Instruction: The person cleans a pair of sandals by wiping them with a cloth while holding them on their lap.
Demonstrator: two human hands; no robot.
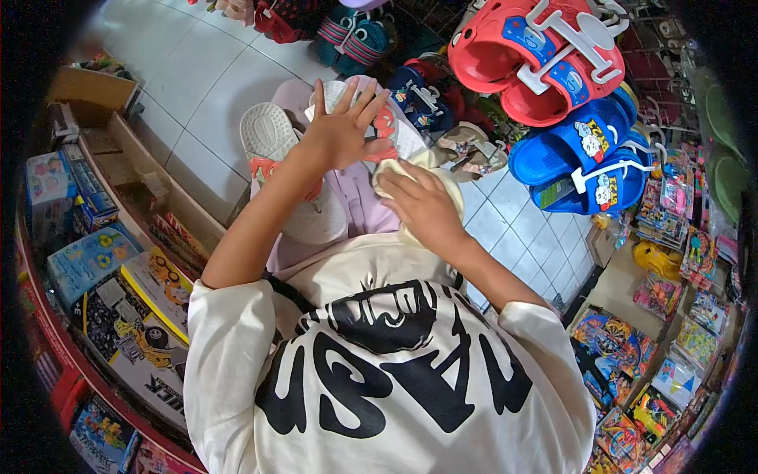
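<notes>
So, closest thing is one cream T-shirt with big black lettering, then one lap in pale purple trousers. I count two white sandals with reddish straps on that lap, side by side, the one on the right half covered by a hand, plus one cream cloth. Two hands in play. The left hand is wide open, all five digits fanned out, palm down over the right-hand sandal, forearm angling up and inward from the sleeve; can't tell if it's actually pressing on it. The right hand comes in from the other side, fingers together and laid over the cloth near that sandal's edge, but honestly can't tell if it's gripping or just resting. Off to the left there's a shelf with a bunch of boxes, incl. one light blue box; too many toy packets on the right to count. Up and to the right: two red clogs and two blue slides on white hangers. Farther off are two teal striped shoes, and pale floor tiles at upper left.
</notes>
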